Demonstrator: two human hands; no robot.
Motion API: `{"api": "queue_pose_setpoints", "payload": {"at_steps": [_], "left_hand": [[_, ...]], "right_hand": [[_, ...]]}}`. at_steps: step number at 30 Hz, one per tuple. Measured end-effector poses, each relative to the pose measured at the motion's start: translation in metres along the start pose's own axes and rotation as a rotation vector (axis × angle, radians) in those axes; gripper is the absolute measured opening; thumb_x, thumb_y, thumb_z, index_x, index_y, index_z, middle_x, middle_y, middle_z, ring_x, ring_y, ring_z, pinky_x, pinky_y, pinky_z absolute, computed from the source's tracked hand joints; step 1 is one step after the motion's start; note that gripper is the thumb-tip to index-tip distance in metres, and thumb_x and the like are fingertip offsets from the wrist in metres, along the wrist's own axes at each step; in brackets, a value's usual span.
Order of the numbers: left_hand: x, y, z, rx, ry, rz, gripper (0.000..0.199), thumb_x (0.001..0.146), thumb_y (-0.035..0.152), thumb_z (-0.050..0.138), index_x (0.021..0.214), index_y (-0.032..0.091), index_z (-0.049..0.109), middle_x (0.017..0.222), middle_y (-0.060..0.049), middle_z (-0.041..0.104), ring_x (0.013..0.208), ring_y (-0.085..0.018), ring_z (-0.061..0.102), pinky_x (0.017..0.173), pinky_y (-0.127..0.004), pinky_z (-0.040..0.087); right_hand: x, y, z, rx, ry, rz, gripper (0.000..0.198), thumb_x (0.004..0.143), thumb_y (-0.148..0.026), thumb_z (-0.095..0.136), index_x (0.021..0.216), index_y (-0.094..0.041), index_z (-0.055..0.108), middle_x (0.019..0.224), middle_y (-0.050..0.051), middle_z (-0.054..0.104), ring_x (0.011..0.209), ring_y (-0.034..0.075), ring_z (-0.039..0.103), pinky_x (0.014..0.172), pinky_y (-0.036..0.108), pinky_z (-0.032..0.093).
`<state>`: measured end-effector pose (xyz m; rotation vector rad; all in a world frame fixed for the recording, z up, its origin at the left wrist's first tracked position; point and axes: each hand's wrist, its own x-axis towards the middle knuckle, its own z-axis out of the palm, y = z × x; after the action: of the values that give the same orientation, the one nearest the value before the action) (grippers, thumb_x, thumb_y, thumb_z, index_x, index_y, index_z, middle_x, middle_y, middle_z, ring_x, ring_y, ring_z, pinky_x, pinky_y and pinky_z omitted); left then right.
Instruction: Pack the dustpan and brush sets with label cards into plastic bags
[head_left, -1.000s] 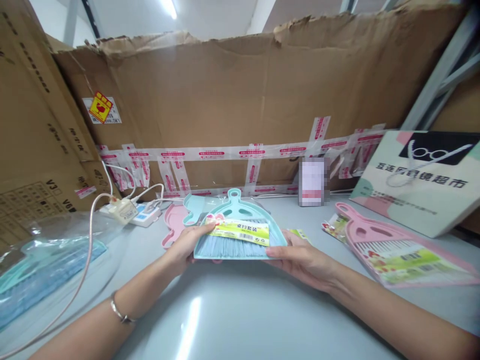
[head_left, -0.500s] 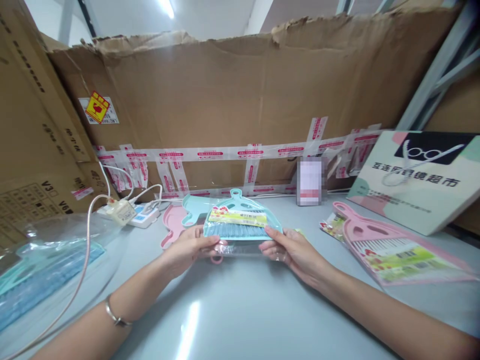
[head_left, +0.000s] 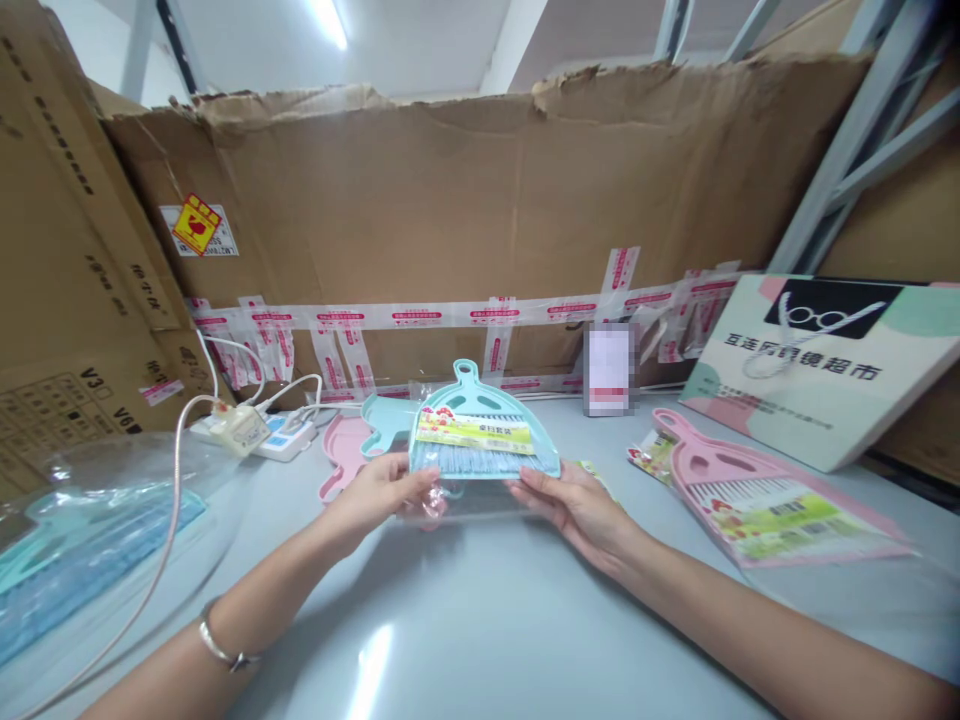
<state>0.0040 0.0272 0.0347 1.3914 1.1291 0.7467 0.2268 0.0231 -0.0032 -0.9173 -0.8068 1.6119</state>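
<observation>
Left hand (head_left: 379, 492): closed on the near left corner of the set and the film there, thumb in front.
Right hand (head_left: 589, 508): closed on the near right corner, thumb in front, fingers beneath.
Turquoise dustpan-and-brush set (head_left: 487, 464): one, held between both hands, handle end pointing away from them.
Clear film (head_left: 480, 503): loose, showing below the set's near edge, between the hands.
Risk, set: could tip away or slip, since both grips sit on the near edge and the handle end has no hand on it.
Risk, film: could crease or tear if the fingers pull unevenly on the slack.
Risk, printed card (head_left: 472, 432): lies askew across the brush; could slide further if the set is tilted.
Risk, pink piece (head_left: 345, 450) and second turquoise piece (head_left: 388, 420): just beyond the left hand; could be knocked by a leftward swing.
Hidden, fingers: mostly out of sight behind the near edge; exact hold on the film cannot be told.
Hidden, film mouth: not discernible; whether the set is fully enclosed is uncertain.
Cut off, bagged turquoise set (head_left: 105, 530): left of the left hand, running out of view.
Obscured, upright panel (head_left: 609, 368): beyond the right hand, pixelated, unreadable.
</observation>
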Motion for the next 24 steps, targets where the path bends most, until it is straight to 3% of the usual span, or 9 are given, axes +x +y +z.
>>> {"api": "queue_pose_setpoints", "payload": {"at_steps": [1, 3, 6, 8, 10, 13, 17, 19, 24], "left_hand": [[-0.002, 0.003, -0.001, 0.015, -0.025, 0.045, 0.043, 0.072, 0.039, 0.063, 0.106, 0.014, 0.053, 0.092, -0.012, 0.067, 0.075, -0.018, 0.066, 0.067, -0.029, 0.051], [-0.008, 0.009, -0.005, 0.048, -0.104, 0.149, 0.076, 0.067, 0.032, 0.069, 0.132, 0.024, 0.029, 0.127, -0.017, 0.049, 0.099, -0.022, 0.06, 0.077, -0.034, 0.05], [-0.014, 0.017, -0.014, 0.262, -0.205, 0.298, 0.11, 0.051, 0.023, 0.08, 0.139, 0.032, 0.014, 0.144, -0.013, 0.026, 0.123, -0.029, 0.04, 0.09, -0.041, 0.044], [-0.015, 0.018, -0.02, 0.466, -0.148, 0.402, 0.1, 0.051, 0.024, 0.08, 0.136, 0.033, 0.027, 0.142, -0.009, 0.032, 0.126, -0.03, 0.035, 0.095, -0.042, 0.039], [-0.012, 0.011, -0.025, 0.587, -0.043, 0.497, 0.07, 0.064, 0.027, 0.072, 0.128, 0.032, 0.042, 0.134, -0.007, 0.044, 0.122, -0.027, 0.041, 0.096, -0.039, 0.039], [-0.004, -0.009, -0.027, 0.542, 0.092, 0.647, 0.039, 0.076, 0.024, 0.06, 0.114, 0.028, 0.056, 0.115, -0.007, 0.059, 0.107, -0.022, 0.053, 0.091, -0.035, 0.042], [-0.001, -0.03, -0.021, 0.373, 0.24, 0.68, 0.033, 0.072, 0.024, 0.065, 0.106, 0.024, 0.062, 0.103, -0.007, 0.064, 0.096, -0.022, 0.057, 0.084, -0.032, 0.045], [-0.004, -0.031, -0.017, 0.345, 0.294, 0.645, 0.034, 0.067, 0.029, 0.07, 0.1, 0.023, 0.064, 0.098, -0.007, 0.065, 0.091, -0.022, 0.058, 0.082, -0.032, 0.045], [-0.013, -0.022, -0.01, 0.35, 0.453, 0.634, 0.025, 0.061, 0.029, 0.074, 0.084, 0.023, 0.067, 0.083, -0.005, 0.068, 0.079, -0.021, 0.057, 0.072, -0.032, 0.044]], "right_hand": [[0.0, 0.0, 0.0, 0.002, 0.018, 0.003, 0.022, 0.065, -0.015, 0.072, 0.085, -0.016, 0.064, 0.087, 0.001, 0.069, 0.077, 0.012, 0.065, 0.072, 0.02, 0.056], [0.0, 0.0, 0.0, 0.009, 0.045, 0.01, 0.02, 0.064, -0.015, 0.072, 0.083, -0.016, 0.064, 0.085, 0.001, 0.069, 0.075, 0.013, 0.066, 0.07, 0.02, 0.056], [-0.001, -0.003, -0.001, 0.011, 0.041, 0.019, 0.02, 0.064, -0.015, 0.072, 0.082, -0.016, 0.063, 0.084, 0.001, 0.069, 0.076, 0.013, 0.066, 0.07, 0.02, 0.056], [-0.002, -0.007, -0.001, -0.012, 0.013, 0.022, 0.021, 0.065, -0.016, 0.072, 0.083, -0.016, 0.063, 0.085, 0.001, 0.068, 0.077, 0.014, 0.066, 0.072, 0.02, 0.056], [-0.005, -0.01, 0.0, -0.053, -0.034, 0.014, 0.024, 0.066, -0.019, 0.072, 0.088, -0.016, 0.062, 0.088, 0.002, 0.068, 0.08, 0.014, 0.066, 0.074, 0.021, 0.055], [-0.009, -0.014, 0.002, -0.124, -0.11, -0.04, 0.034, 0.068, -0.024, 0.071, 0.098, -0.015, 0.058, 0.093, 0.004, 0.067, 0.081, 0.014, 0.065, 0.079, 0.025, 0.054], [-0.011, -0.015, 0.005, -0.174, -0.135, -0.205, 0.077, 0.067, -0.028, 0.071, 0.131, -0.024, 0.028, 0.112, 0.006, 0.06, 0.086, 0.016, 0.063, 0.083, 0.033, 0.051], [-0.012, -0.014, 0.005, -0.208, -0.131, -0.287, 0.091, 0.067, -0.029, 0.071, 0.137, -0.032, 0.012, 0.121, 0.006, 0.054, 0.096, 0.017, 0.059, 0.085, 0.036, 0.049], [-0.011, -0.014, -0.003, -0.39, -0.284, -0.401, 0.061, 0.07, -0.038, 0.067, 0.125, -0.03, 0.041, 0.13, 0.005, 0.044, 0.115, 0.021, 0.046, 0.096, 0.036, 0.039]]}}
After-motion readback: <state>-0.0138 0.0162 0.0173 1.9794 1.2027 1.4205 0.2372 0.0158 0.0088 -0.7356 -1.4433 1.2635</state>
